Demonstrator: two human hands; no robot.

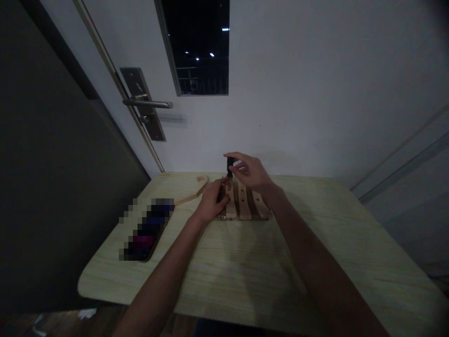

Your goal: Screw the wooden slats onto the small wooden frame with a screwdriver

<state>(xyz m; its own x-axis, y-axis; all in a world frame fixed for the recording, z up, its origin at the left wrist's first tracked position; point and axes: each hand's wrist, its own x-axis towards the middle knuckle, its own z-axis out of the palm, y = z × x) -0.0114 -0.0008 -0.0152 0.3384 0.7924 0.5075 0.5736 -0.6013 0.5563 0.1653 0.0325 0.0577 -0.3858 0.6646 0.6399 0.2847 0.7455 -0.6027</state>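
A small slatted wooden piece (245, 206) with light and dark strips and holes lies on the pale wooden table (245, 271), near its far edge. My left hand (211, 201) rests on the piece's left end, fingers curled over it. My right hand (249, 172) hovers just above the piece, fingers closed round the black handle of an upright tool (229, 168), likely a screwdriver, whose tip points down at the slats.
A phone (147, 229) lies on the table to the left of my arms. A thin curved wooden strip (196, 189) lies at the far left. A door with a metal handle (149, 104) stands behind on the left, beside a white wall.
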